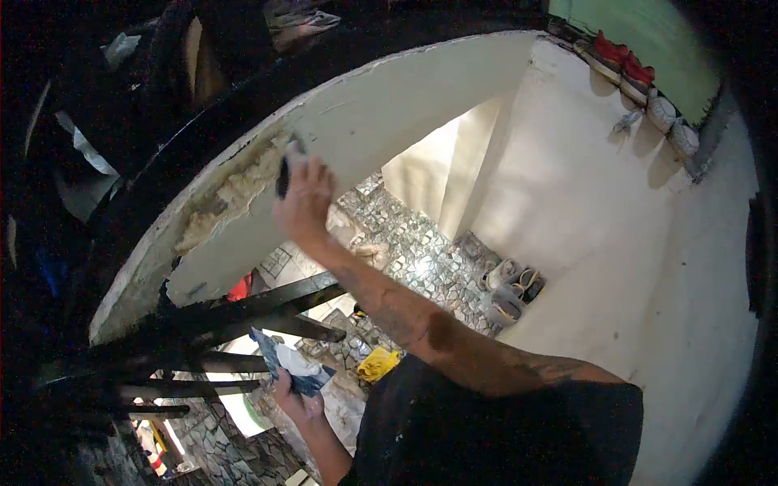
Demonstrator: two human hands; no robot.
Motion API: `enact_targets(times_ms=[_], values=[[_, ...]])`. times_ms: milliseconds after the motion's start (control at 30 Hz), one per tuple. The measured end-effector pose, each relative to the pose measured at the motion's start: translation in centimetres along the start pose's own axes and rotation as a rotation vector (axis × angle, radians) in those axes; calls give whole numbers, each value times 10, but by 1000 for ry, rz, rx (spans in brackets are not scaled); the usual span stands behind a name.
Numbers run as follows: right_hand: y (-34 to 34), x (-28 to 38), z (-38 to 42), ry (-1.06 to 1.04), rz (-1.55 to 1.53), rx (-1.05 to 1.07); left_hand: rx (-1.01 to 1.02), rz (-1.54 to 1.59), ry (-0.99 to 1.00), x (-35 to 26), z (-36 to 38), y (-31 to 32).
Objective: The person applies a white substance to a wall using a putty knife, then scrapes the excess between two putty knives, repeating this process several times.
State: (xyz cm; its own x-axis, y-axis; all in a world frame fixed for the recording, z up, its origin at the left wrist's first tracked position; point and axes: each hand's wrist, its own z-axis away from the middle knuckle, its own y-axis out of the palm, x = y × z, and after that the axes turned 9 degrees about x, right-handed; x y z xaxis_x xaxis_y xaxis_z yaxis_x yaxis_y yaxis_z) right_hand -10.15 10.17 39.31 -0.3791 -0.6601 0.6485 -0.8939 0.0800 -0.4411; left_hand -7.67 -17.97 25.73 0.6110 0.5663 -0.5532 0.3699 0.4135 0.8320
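Observation:
My right hand (304, 194) is raised against the curved wall edge (389, 101), closed around a dark-handled putty knife (284, 176). Its blade is mostly hidden and blurred near the wall surface. Beside it runs a rough, damaged patch (231, 194) of exposed beige material with broken paint around it. Lower down, my left hand (300, 398) grips a flat blue-grey plate (312, 381) from below. A mound of white putty (296, 360) lies on this plate.
Dark bars (235, 320) cross between my hands. Below are a stone-patterned floor (405, 243), a yellow cloth or bag (378, 364) and sandals (527, 285). Red shoes (624, 61) sit on a ledge at upper right. Dark clutter lies at upper left.

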Motion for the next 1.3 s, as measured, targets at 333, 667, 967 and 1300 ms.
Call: enact_targets(times_ms=[333, 667, 967, 1300], values=[[-84, -42, 106, 36, -1221, 1086, -135, -148, 160, -10, -20, 35], [-76, -98, 145, -482, -391, 1347, -192, -131, 58, 3, -26, 58], [-124, -44, 126, -616, -351, 960, -368, -464, 347, 37, -32, 83], [-127, -101, 155, -534, -447, 1402, -482, -1596, 324, 42, -39, 8]])
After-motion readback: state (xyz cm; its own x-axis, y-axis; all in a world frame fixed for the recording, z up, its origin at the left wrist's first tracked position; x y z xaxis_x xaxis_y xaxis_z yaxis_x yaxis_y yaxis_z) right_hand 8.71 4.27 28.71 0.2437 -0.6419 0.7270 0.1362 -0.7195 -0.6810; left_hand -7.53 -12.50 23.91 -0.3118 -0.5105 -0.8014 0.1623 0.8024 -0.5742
